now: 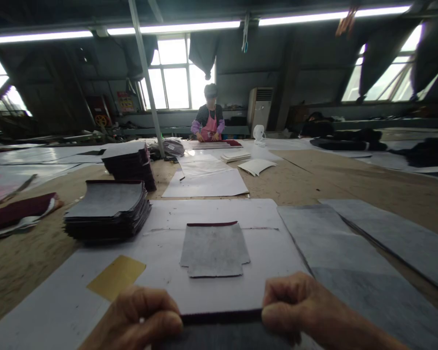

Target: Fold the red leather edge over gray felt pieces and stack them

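Observation:
Between both hands, at the bottom of the view, a dark grey fabric panel [222, 335] is stretched, its far edge dark and straight. My left hand [142, 313] pinches that panel's left corner between thumb and fingers. The right corner is gripped the same way by my right hand [295, 304]. Just beyond lies a grey cut piece [215, 250] with notched lower corners and a dark red strip along its far edge. It rests flat on a white sheet [160, 291]. The near part of the held panel is cut off by the frame.
A stack of grey-faced pieces [105, 204] stands left, with a taller dark stack [127, 163] behind it. A yellow card [117, 277] lies near my left hand. Large grey sheets [350, 253] cover the right side. Across the table, a person in a pink apron [209, 127] works.

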`<state>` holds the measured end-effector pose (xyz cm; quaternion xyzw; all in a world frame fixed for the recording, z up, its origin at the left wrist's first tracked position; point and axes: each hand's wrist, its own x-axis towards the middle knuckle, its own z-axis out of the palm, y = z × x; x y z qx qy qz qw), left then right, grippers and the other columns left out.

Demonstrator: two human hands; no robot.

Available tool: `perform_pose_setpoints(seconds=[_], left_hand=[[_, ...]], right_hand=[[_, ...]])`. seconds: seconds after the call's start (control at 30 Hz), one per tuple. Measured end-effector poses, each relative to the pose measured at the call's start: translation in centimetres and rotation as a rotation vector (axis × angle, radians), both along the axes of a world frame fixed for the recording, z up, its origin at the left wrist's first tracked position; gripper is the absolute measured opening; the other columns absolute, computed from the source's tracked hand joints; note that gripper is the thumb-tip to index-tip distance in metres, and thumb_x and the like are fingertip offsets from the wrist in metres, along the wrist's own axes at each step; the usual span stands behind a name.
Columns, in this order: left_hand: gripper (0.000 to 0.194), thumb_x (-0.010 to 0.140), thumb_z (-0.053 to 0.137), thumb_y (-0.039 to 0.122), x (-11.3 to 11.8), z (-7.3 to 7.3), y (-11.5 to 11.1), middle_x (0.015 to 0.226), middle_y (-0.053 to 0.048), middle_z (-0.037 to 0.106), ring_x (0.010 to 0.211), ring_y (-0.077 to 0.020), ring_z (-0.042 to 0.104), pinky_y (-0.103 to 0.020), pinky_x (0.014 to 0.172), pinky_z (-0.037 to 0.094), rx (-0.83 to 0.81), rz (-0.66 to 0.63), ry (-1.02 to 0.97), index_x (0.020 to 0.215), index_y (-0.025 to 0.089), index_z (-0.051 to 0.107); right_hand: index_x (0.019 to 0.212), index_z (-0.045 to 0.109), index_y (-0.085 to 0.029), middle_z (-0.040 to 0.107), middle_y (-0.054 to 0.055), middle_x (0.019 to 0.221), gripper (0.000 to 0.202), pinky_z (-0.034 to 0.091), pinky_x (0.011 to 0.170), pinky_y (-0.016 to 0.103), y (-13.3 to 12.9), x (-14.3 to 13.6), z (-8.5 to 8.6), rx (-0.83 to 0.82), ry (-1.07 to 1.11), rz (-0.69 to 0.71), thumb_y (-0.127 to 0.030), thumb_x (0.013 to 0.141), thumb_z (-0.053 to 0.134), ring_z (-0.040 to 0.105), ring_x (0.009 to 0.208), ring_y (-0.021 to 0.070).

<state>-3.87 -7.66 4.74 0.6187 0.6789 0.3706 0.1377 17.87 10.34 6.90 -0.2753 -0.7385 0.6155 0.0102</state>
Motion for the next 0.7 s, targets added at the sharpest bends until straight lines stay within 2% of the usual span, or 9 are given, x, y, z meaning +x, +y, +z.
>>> perform_pose_setpoints(seconds=[0.07, 0.17, 0.23, 0.33, 0.4, 0.53, 0.7], left_hand=[[0.032, 0.078, 0.055, 0.041, -1.5, 1.2, 2.1, 0.048, 0.001, 0.056, 0.046, -0.0104, 0.048, -0.018, 0.042, 0.04, -0.109, 0.025, -0.142, 0.061, 0.016, 0.067], [0.035, 0.074, 0.055, 0.044, -4.2, 2.7, 6.1, 0.049, -0.001, 0.054, 0.048, -0.0111, 0.048, -0.019, 0.045, 0.04, -0.185, 0.098, -0.119, 0.066, 0.012, 0.068], [0.033, 0.074, 0.054, 0.041, -5.8, 2.9, 9.0, 0.051, -0.001, 0.055, 0.05, -0.0118, 0.049, -0.02, 0.048, 0.039, -0.185, 0.134, -0.068, 0.072, 0.012, 0.069], [0.023, 0.072, 0.055, 0.031, -7.3, 2.0, 12.5, 0.056, -0.001, 0.059, 0.058, -0.0139, 0.052, -0.022, 0.055, 0.04, -0.165, 0.195, 0.034, 0.073, 0.014, 0.07], [0.018, 0.072, 0.055, 0.025, -7.4, 0.8, 13.9, 0.064, -0.002, 0.062, 0.066, -0.0154, 0.054, -0.024, 0.064, 0.04, -0.13, 0.26, 0.12, 0.073, 0.017, 0.071], [0.02, 0.078, 0.051, 0.022, -6.7, -1.5, 14.5, 0.078, -0.004, 0.063, 0.075, -0.0157, 0.055, -0.026, 0.073, 0.039, -0.07, 0.352, 0.236, 0.077, 0.021, 0.071], [0.022, 0.082, 0.049, 0.025, -6.8, -3.2, 14.4, 0.083, -0.003, 0.062, 0.08, -0.0156, 0.056, -0.025, 0.077, 0.04, -0.034, 0.387, 0.272, 0.082, 0.021, 0.071]], right_hand=[[0.056, 0.05, -0.015, 0.044, -0.005, 0.05, 0.016, 0.028, 0.047, 0.02, 1.5, -1.2, 0.9, -0.005, 0.038, -0.048, -0.028, 0.06, 0.059, 0.036, 0.046, 0.006], [0.058, 0.049, -0.016, 0.044, -0.004, 0.053, 0.025, 0.032, 0.048, 0.021, 4.7, -3.8, 1.8, 0.234, 0.064, -0.08, -0.039, 0.066, 0.057, 0.04, 0.049, 0.0071], [0.062, 0.051, -0.015, 0.045, -0.003, 0.055, 0.024, 0.034, 0.05, 0.022, 6.8, -5.9, 1.7, 0.402, 0.039, -0.121, -0.037, 0.073, 0.051, 0.042, 0.05, 0.0078], [0.069, 0.056, -0.015, 0.048, -0.003, 0.057, 0.017, 0.038, 0.057, 0.024, 8.9, -8.7, 0.3, 0.598, -0.028, -0.21, -0.028, 0.079, 0.051, 0.047, 0.056, 0.01], [0.074, 0.058, -0.015, 0.054, -0.001, 0.065, 0.017, 0.042, 0.067, 0.028, 9.4, -10.0, -0.8, 0.739, -0.073, -0.259, -0.029, 0.082, 0.053, 0.052, 0.066, 0.0123], [0.083, 0.059, -0.015, 0.06, 0.003, 0.086, 0.022, 0.043, 0.08, 0.036, 9.2, -10.7, -2.6, 0.944, -0.12, -0.296, -0.034, 0.087, 0.05, 0.056, 0.084, 0.0152], [0.088, 0.06, -0.014, 0.06, 0.004, 0.091, 0.021, 0.045, 0.08, 0.036, 9.6, -10.4, -3.4, 1.032, -0.141, -0.274, -0.031, 0.088, 0.049, 0.057, 0.085, 0.0151]])
